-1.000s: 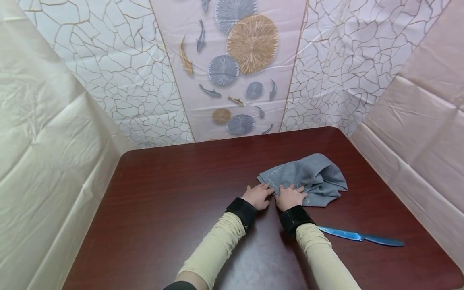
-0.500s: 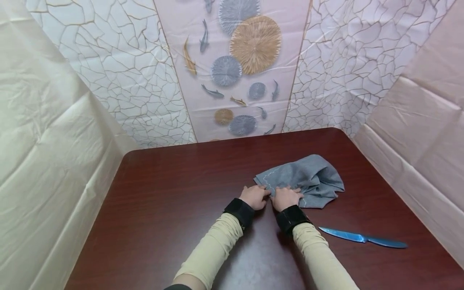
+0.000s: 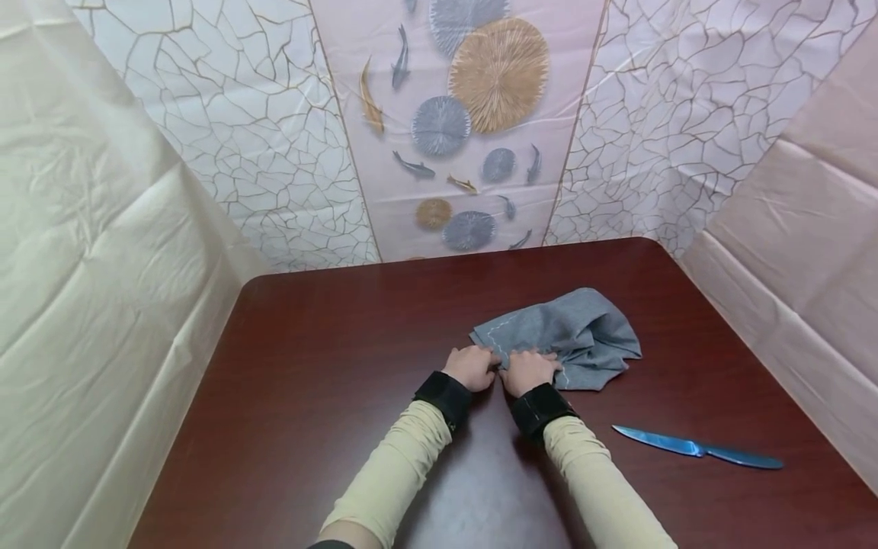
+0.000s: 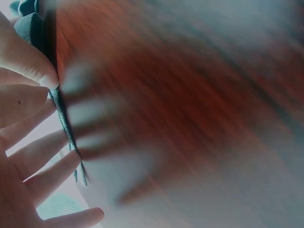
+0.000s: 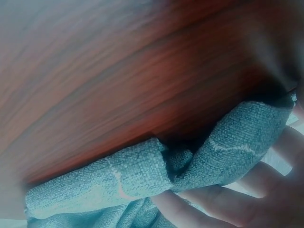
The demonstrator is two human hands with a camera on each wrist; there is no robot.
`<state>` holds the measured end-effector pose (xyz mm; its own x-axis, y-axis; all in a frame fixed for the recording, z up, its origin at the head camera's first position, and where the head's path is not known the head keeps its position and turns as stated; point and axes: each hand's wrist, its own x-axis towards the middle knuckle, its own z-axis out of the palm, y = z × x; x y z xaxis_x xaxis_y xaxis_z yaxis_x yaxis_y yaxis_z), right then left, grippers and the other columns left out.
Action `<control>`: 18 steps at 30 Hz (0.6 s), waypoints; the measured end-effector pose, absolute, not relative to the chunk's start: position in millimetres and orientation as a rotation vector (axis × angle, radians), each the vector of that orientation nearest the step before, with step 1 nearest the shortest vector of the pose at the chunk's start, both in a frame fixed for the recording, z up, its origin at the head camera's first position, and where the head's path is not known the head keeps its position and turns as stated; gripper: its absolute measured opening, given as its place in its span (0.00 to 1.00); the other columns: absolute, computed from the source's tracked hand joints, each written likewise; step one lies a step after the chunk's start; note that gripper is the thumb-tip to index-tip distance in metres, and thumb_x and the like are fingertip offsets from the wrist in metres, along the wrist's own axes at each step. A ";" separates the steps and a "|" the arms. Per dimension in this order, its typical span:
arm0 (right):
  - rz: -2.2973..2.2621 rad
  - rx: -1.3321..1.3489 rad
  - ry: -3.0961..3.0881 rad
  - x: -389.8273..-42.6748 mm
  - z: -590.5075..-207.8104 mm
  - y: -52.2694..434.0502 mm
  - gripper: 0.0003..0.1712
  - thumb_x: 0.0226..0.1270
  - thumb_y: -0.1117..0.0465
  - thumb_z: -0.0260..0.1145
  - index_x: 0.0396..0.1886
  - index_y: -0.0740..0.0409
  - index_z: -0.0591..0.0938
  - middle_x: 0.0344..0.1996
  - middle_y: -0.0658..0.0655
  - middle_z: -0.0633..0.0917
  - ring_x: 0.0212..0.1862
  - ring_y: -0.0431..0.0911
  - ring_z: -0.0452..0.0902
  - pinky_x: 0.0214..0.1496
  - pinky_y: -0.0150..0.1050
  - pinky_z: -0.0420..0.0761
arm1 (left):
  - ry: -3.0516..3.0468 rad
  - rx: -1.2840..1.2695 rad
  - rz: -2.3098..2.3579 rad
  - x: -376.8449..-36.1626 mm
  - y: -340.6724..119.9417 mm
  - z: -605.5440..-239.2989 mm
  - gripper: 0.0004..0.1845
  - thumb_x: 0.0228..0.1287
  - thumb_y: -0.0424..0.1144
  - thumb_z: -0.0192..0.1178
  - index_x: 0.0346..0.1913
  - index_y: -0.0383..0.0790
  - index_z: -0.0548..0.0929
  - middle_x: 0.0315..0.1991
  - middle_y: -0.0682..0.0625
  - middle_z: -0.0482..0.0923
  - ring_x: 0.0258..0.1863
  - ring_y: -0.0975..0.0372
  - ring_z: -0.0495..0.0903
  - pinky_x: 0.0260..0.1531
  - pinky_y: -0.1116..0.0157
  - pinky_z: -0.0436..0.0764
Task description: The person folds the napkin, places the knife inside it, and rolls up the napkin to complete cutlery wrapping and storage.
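Observation:
A grey cloth (image 3: 542,326) with a white stitched line lies bunched on the right half of the table, its far right part rumpled. My left hand (image 3: 472,367) holds its near left edge, thumb and finger at the hem; in the left wrist view the other fingers (image 4: 52,173) are spread along that thin edge. Close beside it, my right hand (image 3: 530,371) grips the near edge. The right wrist view shows the cloth (image 5: 137,171) folded in a roll, with right fingers (image 5: 223,204) behind it and the thumb mostly hidden.
A blue knife (image 3: 696,448) lies on the dark red-brown table (image 3: 329,343) to the right of my right forearm, its blade tip pointing left. Patterned sheets (image 3: 274,114) hang behind the table, with pale sheets (image 3: 789,267) along the sides.
Both hands have moved left over the table, and the cloth has slid left with them. My fingers, spread on the cloth earlier, are drawn closer in at its edge. The knife stays put.

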<state>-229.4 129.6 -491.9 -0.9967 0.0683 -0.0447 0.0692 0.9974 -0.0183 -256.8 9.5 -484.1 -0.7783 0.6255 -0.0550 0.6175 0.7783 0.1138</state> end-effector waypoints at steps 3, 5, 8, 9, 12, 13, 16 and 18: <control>-0.022 0.103 3.098 -230.2 -491.4 125.6 0.27 0.57 0.46 0.64 0.50 0.60 0.80 0.51 0.75 0.73 0.51 0.78 0.63 0.39 0.69 0.67 | 2.878 1.012 0.133 -257.2 5.9 -483.3 0.14 0.61 0.41 0.56 0.50 0.54 0.82 0.47 0.53 0.78 0.42 0.59 0.78 0.38 0.51 0.74; -0.022 0.099 3.101 -230.9 -491.1 122.7 0.28 0.57 0.45 0.64 0.50 0.61 0.80 0.51 0.75 0.73 0.51 0.78 0.64 0.38 0.69 0.67 | 2.888 0.996 0.135 -257.6 3.8 -482.8 0.13 0.61 0.41 0.56 0.47 0.53 0.83 0.44 0.53 0.79 0.41 0.59 0.78 0.36 0.52 0.75; -0.018 0.092 3.115 -231.1 -490.9 117.1 0.28 0.56 0.45 0.64 0.49 0.60 0.81 0.50 0.75 0.75 0.50 0.78 0.65 0.38 0.69 0.68 | 2.914 0.976 0.157 -258.8 0.5 -482.9 0.10 0.59 0.40 0.56 0.41 0.53 0.84 0.38 0.52 0.81 0.36 0.59 0.79 0.30 0.55 0.76; -0.016 0.086 3.122 -231.2 -491.1 115.0 0.27 0.55 0.45 0.65 0.48 0.61 0.81 0.49 0.75 0.75 0.49 0.78 0.65 0.37 0.69 0.68 | 2.922 0.969 0.167 -259.2 -0.8 -483.0 0.09 0.59 0.40 0.56 0.39 0.52 0.85 0.35 0.52 0.81 0.33 0.59 0.80 0.28 0.56 0.76; -0.024 0.061 3.151 -230.9 -492.0 107.4 0.27 0.54 0.45 0.66 0.44 0.62 0.82 0.44 0.73 0.78 0.47 0.77 0.67 0.36 0.68 0.69 | 2.946 0.949 0.199 -260.4 -6.0 -483.7 0.07 0.59 0.39 0.56 0.30 0.51 0.85 0.28 0.52 0.80 0.27 0.60 0.79 0.23 0.59 0.75; -0.030 0.050 3.160 -230.9 -492.5 104.6 0.26 0.53 0.45 0.66 0.43 0.62 0.82 0.43 0.72 0.79 0.46 0.77 0.68 0.35 0.68 0.69 | 2.952 0.942 0.203 -260.7 -8.1 -483.8 0.08 0.59 0.38 0.56 0.27 0.51 0.84 0.26 0.53 0.80 0.25 0.60 0.78 0.22 0.60 0.74; -0.036 0.015 3.187 -230.7 -494.0 96.5 0.26 0.52 0.45 0.67 0.40 0.63 0.83 0.39 0.68 0.82 0.43 0.74 0.71 0.34 0.67 0.70 | 2.973 0.917 0.213 -261.5 -14.9 -484.2 0.10 0.59 0.38 0.56 0.23 0.51 0.84 0.23 0.54 0.78 0.23 0.61 0.77 0.21 0.61 0.73; -0.028 -0.009 3.199 -230.4 -494.2 91.0 0.25 0.51 0.45 0.67 0.37 0.63 0.83 0.37 0.66 0.83 0.40 0.70 0.74 0.33 0.66 0.70 | 2.986 0.903 0.224 -261.8 -19.5 -483.8 0.10 0.59 0.38 0.56 0.22 0.51 0.83 0.23 0.54 0.77 0.23 0.61 0.76 0.21 0.61 0.73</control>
<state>-230.4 91.0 -494.2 -0.9983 -0.0050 0.0574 -0.0061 0.9998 -0.0174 -261.8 -19.5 -483.8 -0.8333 0.5521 0.0280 0.5501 0.8231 0.1409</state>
